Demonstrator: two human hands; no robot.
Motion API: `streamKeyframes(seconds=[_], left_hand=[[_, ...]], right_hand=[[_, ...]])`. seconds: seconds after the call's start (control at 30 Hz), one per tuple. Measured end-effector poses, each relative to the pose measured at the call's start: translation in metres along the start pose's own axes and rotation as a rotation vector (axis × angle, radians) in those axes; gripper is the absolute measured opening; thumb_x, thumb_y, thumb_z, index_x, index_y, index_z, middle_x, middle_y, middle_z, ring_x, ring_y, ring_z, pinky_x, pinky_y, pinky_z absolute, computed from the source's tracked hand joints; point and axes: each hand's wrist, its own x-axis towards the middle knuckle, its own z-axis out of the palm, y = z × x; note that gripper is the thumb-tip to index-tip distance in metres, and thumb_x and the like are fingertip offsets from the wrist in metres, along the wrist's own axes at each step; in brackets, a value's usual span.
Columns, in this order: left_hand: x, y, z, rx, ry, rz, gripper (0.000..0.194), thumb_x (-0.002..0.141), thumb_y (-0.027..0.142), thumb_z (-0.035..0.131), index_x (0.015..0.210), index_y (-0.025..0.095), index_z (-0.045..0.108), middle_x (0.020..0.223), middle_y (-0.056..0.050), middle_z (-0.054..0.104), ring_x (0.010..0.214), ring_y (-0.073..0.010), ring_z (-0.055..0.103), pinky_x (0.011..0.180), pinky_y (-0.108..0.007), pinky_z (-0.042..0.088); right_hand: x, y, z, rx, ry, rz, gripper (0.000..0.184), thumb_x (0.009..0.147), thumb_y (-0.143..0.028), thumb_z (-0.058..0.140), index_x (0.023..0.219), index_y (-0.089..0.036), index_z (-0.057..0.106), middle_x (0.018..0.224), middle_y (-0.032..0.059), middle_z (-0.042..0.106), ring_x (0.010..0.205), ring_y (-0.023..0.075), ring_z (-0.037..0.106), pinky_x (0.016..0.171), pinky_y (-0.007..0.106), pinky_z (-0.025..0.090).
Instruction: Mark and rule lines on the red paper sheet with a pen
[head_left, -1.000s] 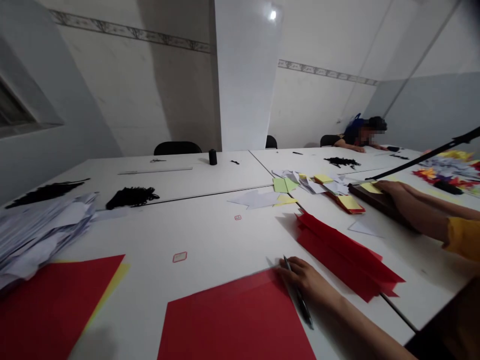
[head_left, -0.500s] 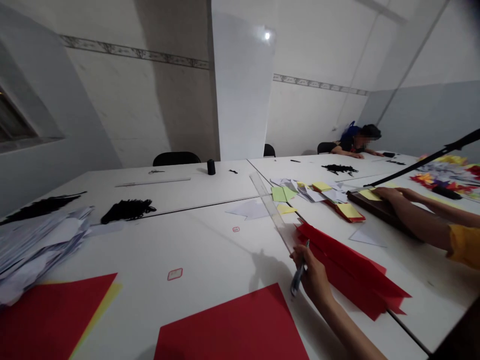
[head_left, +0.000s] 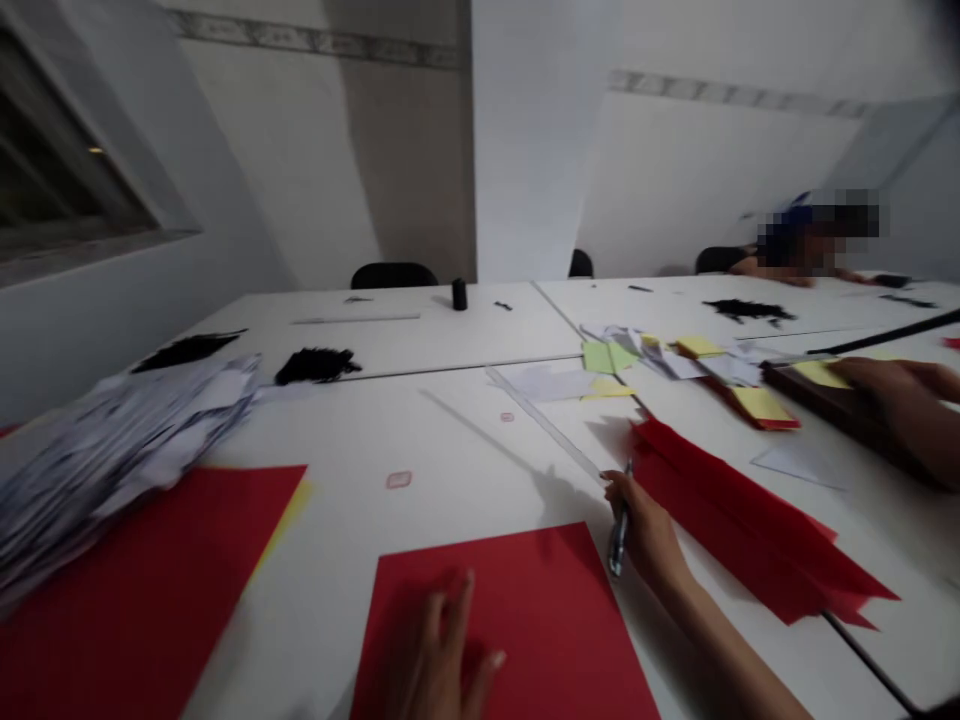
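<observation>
A red sheet of paper (head_left: pixel 555 620) lies on the white table in front of me. Over its left part is my left hand (head_left: pixel 446 655), fingers apart and holding nothing; whether it touches the sheet I cannot tell. My right hand (head_left: pixel 641 520), just past the sheet's right corner, grips a long clear ruler (head_left: pixel 544 422) by its near end. A pen (head_left: pixel 619 540) is tucked in that same hand, pointing down toward me. Folded red paper (head_left: pixel 742 530) lies to the right of this hand.
More red paper (head_left: pixel 150 600) over yellow lies at left beside a pile of white papers (head_left: pixel 135 440). Black thread bundles (head_left: pixel 316 365) and a black spool (head_left: pixel 459 294) stand farther back. At right, a co-worker's hand (head_left: pixel 900 400) rests on a dark box (head_left: pixel 840 415) near yellow notes (head_left: pixel 761 403).
My left hand has come into view over the red sheet. The ruler has turned flatter and leans more to the left. The whole view has shifted left and down.
</observation>
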Motion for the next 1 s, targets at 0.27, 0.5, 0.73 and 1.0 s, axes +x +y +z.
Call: streamKeyframes(seconds=[0.27,0.5,0.73,1.0], left_hand=[[-0.002,0.040,-0.027,0.055,-0.177,-0.075,0.053,0.090,0.040,0.052,0.142,0.033,0.044,0.151,-0.005,0.038,0.135,-0.0345,0.037,0.109,-0.058,0.030],[0.011,0.014,-0.037,0.093,-0.115,0.095,0.050,0.088,0.009,0.042,0.132,0.029,0.055,0.153,0.003,0.033,0.146,-0.0278,0.012,0.116,-0.057,0.015],[-0.022,0.043,-0.029,0.063,-0.118,-0.143,0.059,0.088,0.021,0.050,0.145,0.031,0.039,0.153,-0.007,0.034,0.131,-0.0350,0.040,0.102,-0.061,0.035],[0.004,0.004,-0.043,0.068,-0.042,0.003,0.043,0.089,0.019,0.051,0.130,0.028,0.056,0.150,-0.003,0.039,0.142,-0.0257,0.025,0.114,-0.052,0.020]], right_hand=[[-0.011,0.010,0.009,-0.143,-0.259,-0.215,0.031,0.089,-0.017,0.039,0.111,-0.019,0.061,0.098,0.0099,0.067,0.089,0.0248,0.062,0.076,0.036,0.050],[-0.013,0.023,0.019,-0.253,-0.166,-0.322,0.025,0.090,-0.029,0.052,0.112,-0.021,0.061,0.129,0.0119,0.059,0.120,0.0315,0.051,0.090,0.049,0.046],[-0.014,0.030,0.028,-0.089,-0.236,-0.444,0.024,0.096,-0.032,0.045,0.105,-0.018,0.062,0.124,0.0122,0.062,0.106,0.0273,0.060,0.086,0.042,0.052],[-0.012,0.017,0.017,-0.183,-0.244,-0.384,0.029,0.090,-0.013,0.041,0.106,-0.019,0.064,0.109,0.0101,0.069,0.097,0.0251,0.062,0.079,0.036,0.052]])
